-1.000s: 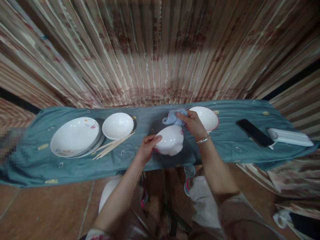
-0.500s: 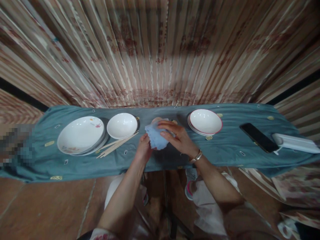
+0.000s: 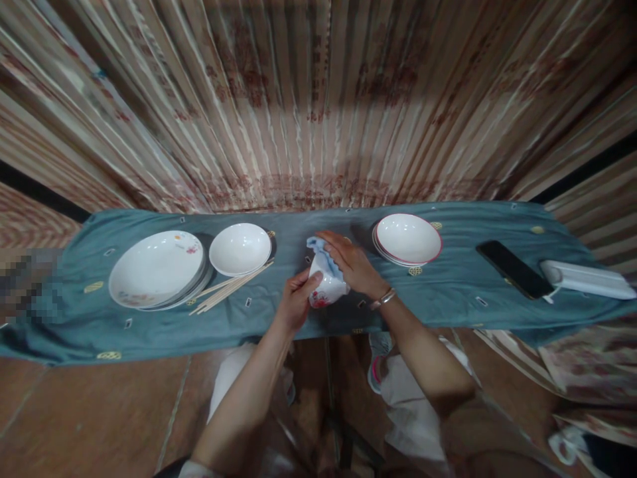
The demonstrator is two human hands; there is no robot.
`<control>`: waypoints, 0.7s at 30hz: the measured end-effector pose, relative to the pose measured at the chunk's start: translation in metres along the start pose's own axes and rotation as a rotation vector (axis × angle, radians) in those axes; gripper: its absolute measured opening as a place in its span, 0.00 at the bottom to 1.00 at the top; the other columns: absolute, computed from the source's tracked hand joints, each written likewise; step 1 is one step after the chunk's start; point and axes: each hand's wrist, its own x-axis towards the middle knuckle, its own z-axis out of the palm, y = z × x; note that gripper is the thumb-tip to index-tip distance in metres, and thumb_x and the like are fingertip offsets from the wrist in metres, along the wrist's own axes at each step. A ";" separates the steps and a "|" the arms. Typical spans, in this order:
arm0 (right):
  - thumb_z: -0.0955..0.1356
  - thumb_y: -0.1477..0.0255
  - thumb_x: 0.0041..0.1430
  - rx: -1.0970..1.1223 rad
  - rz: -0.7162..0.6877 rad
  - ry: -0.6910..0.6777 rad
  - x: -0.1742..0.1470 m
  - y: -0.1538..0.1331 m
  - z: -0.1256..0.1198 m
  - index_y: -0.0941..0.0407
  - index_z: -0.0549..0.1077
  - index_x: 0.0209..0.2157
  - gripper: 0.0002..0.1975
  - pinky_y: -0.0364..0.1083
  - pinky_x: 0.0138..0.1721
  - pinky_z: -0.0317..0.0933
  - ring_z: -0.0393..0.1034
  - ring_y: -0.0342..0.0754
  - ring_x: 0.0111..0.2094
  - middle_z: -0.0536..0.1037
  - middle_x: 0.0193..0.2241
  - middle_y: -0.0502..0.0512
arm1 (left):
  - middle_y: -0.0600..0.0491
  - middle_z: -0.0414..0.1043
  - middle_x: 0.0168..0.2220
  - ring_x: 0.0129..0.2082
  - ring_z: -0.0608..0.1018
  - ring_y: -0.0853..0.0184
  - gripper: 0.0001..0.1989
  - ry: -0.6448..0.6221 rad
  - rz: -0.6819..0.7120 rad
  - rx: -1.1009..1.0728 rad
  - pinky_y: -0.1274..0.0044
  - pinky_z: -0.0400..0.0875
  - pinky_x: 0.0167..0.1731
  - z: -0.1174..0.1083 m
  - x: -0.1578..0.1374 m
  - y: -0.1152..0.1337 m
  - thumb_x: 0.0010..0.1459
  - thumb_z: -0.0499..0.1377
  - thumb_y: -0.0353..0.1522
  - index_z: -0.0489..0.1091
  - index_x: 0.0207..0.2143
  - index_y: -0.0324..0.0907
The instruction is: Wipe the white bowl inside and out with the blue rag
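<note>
**Held items: one floral bowl (image 3: 328,284), one blue cloth (image 3: 317,244)**

Two hands are in use. The left hand (image 3: 297,295) grips the floral bowl at its left side: the thumb presses on the near surface, and the other fingers are largely hidden. The right hand (image 3: 351,262) holds the blue cloth against the bowl, its fingers close together and curved over the fabric; its thumb position cannot be told. One bracelet (image 3: 383,299) encircles the right wrist.

The floral bowl is tilted above the middle of the tablecloth (image 3: 458,302), red decoration toward the wearer. Whether the cloth reaches inside it cannot be told.

Items on the tablecloth, left to right:
- One stack of plates (image 3: 154,269); the exact count is unclear.
- One plain white bowl (image 3: 240,247), upright.
- One bundle of several chopsticks (image 3: 231,287), just beside that bowl.
- One stack of red-rimmed bowls (image 3: 409,239), at least two, upright.
- One black phone (image 3: 515,269).
- One white device (image 3: 587,277), near the phone.
</note>
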 end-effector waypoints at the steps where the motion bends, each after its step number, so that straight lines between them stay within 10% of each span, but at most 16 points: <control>1: 0.53 0.63 0.69 0.050 0.024 -0.013 0.002 0.003 -0.002 0.55 0.66 0.59 0.24 0.52 0.63 0.52 0.62 0.50 0.61 0.70 0.58 0.60 | 0.53 0.75 0.24 0.26 0.74 0.68 0.17 0.001 -0.005 0.013 0.76 0.66 0.31 0.001 -0.001 0.000 0.41 0.70 0.40 0.78 0.31 0.37; 12: 0.58 0.62 0.68 -0.138 -0.070 0.029 -0.019 -0.016 0.002 0.54 0.61 0.63 0.25 0.59 0.66 0.44 0.50 0.53 0.66 0.59 0.65 0.62 | 0.53 0.74 0.26 0.26 0.72 0.70 0.17 -0.001 0.036 0.086 0.77 0.65 0.30 0.001 -0.001 -0.002 0.41 0.70 0.41 0.79 0.31 0.38; 21: 0.57 0.61 0.67 0.366 0.256 -0.003 -0.006 0.017 -0.006 0.52 0.69 0.56 0.22 0.53 0.56 0.59 0.69 0.51 0.52 0.75 0.52 0.55 | 0.53 0.71 0.25 0.25 0.69 0.71 0.18 -0.011 0.029 0.148 0.77 0.64 0.28 0.004 -0.008 0.002 0.44 0.69 0.42 0.79 0.31 0.37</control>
